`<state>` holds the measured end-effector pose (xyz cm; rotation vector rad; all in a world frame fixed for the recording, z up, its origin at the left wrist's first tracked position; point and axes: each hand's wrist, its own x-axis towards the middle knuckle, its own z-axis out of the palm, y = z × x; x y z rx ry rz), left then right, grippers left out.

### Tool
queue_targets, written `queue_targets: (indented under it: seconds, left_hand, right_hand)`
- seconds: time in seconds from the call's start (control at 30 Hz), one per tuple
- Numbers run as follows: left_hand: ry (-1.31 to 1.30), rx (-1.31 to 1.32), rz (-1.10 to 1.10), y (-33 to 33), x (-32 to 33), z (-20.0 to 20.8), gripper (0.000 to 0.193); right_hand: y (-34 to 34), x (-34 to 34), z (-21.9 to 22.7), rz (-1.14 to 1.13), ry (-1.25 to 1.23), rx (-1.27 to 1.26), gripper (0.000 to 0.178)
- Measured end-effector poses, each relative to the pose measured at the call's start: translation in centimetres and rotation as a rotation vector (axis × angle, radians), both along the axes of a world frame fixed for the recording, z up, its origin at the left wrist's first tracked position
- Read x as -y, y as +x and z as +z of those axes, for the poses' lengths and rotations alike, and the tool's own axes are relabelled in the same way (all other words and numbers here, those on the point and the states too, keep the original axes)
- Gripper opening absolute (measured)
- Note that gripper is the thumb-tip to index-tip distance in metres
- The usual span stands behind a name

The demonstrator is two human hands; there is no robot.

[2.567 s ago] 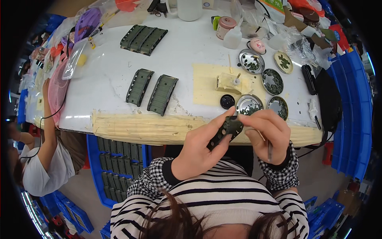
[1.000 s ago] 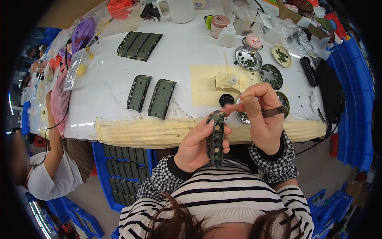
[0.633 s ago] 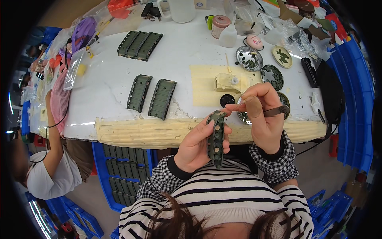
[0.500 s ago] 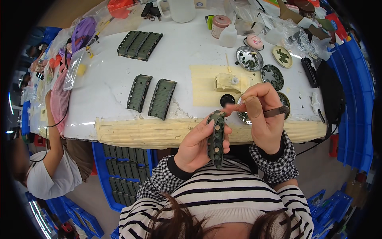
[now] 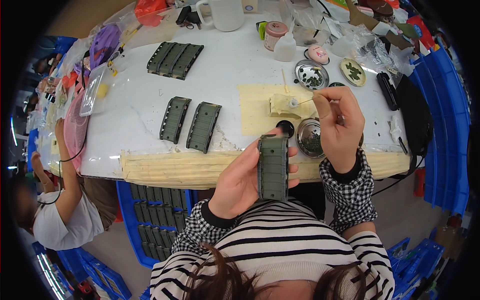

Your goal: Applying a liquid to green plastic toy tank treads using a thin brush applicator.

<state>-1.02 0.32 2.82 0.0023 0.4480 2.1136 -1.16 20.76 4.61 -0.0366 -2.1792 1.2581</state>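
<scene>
My left hand (image 5: pixel 237 182) holds a dark green, ribbed, curved panel (image 5: pixel 273 167) upright by its edges, its ribbed face showing. My right hand (image 5: pixel 341 127) pinches a thin, needle-like stick (image 5: pixel 305 101) between thumb and fingers. The stick's tip is at a small whitish cup (image 5: pixel 293 103) on a block wrapped in cream tape (image 5: pixel 278 106). Under the right hand, a round metal dish (image 5: pixel 301 143) of small dark green bits is partly covered. Close to the panel's top lies a round black lid-like piece (image 5: pixel 285 127).
Two similar panels (image 5: pixel 175 120) lie left of centre, with a joined group (image 5: pixel 175 60) behind them. More dishes (image 5: pixel 311 75) stand at the back right beside a squeeze bottle (image 5: pixel 285 48). A blue crate (image 5: pixel 131 220) of panels sits below the table edge. Another person (image 5: pixel 70 210) works at left.
My right hand has moved from the panel's top to the whitish cup, bringing the stick's tip there. My left hand has turned the panel from its narrow edge to its ribbed face.
</scene>
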Motion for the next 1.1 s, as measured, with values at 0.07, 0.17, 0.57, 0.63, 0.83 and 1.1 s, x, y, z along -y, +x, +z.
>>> queue_targets:
  seconds: [0.07,0.17,0.57,0.63,0.83,1.1]
  left_hand:
    - [-0.056,-0.131,0.018,-0.2,0.3,0.2,0.054]
    - [-0.299,-0.407,0.09,0.3,0.7,0.8,0.056]
    - [-0.74,-1.094,0.239,0.3,0.5,-0.1,0.054]
    - [-0.752,-1.093,0.231,0.3,0.5,-0.1,0.053]
    - [-0.752,-1.076,0.183,0.3,0.8,0.2,0.055]
    - [-0.745,-1.053,0.183,0.3,0.8,0.3,0.054]
  right_hand:
    - [-0.8,-0.2,0.1,-0.031,0.267,-0.072,0.009]
    - [-1.1,-0.6,-1.2,0.003,0.367,-0.043,0.014]
    - [2.3,2.0,1.0,0.43,-0.321,0.036,0.007]
    - [2.4,2.0,0.9,0.444,-0.325,0.069,0.007]
    - [2.2,1.8,0.7,0.468,-0.243,0.05,0.005]
    - [2.1,2.2,0.6,0.453,-0.262,0.027,0.006]
